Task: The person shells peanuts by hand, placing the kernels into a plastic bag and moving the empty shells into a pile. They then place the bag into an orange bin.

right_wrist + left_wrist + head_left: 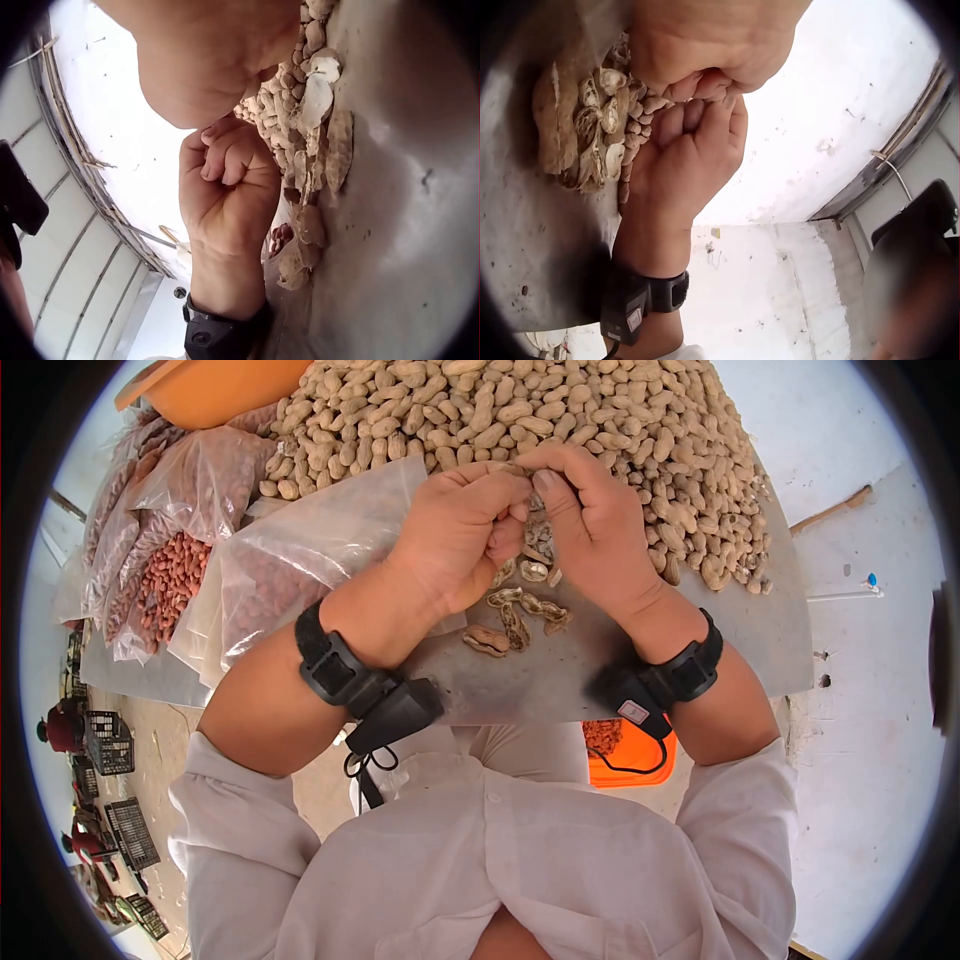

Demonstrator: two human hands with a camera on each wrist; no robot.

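Observation:
Above the shells, the left hand (440, 545) and right hand (610, 545) meet at their fingertips. Thumb and forefinger of each pinch what looks like a peanut (517, 469), mostly covered by the fingers. The left hand's other fingers are curled in. In the left wrist view, the left hand (712, 45) is above the right hand (686, 169); in the right wrist view, the right hand (214, 56) is above the left hand (229, 187). Both wrist views hide the pinched piece. Split shells (515, 627) lie on the metal table (500, 685) below the hands.
A large heap of unshelled peanuts (690, 480) covers the table's far side. Clear bags of red kernels (175, 585) and an orange basin (220, 395) are at the left. An orange container (640, 768) with red contents sits below the table edge. Black crates (130, 830) stand far left.

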